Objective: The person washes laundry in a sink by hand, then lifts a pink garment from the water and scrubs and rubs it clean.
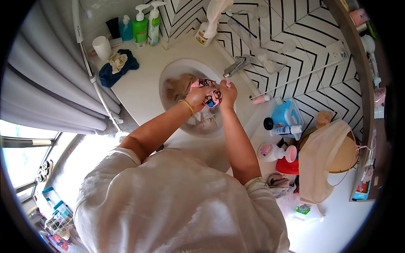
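A pink cloth with a dark and blue print [212, 98] is bunched between my two hands over the sink. My left hand [199, 96], with a yellow band at the wrist, is closed round one side of it. Closed on the other side is my right hand [228, 93], a bit of pink showing at its top. Below them the oval white sink [165, 72] holds cloudy water. A brown cloth [179, 85] lies in the water at the left, and a whitish cloth [204, 120] lies nearer me. The fingers partly hide the pink cloth.
The metal tap [237, 66] reaches over the sink's right rim. Pump bottles [140, 31], a white cup [101, 47] and a dark blue cloth [120, 69] stand or lie on the counter. At right are a blue container [287, 114] and a white-and-pink bottle [272, 152].
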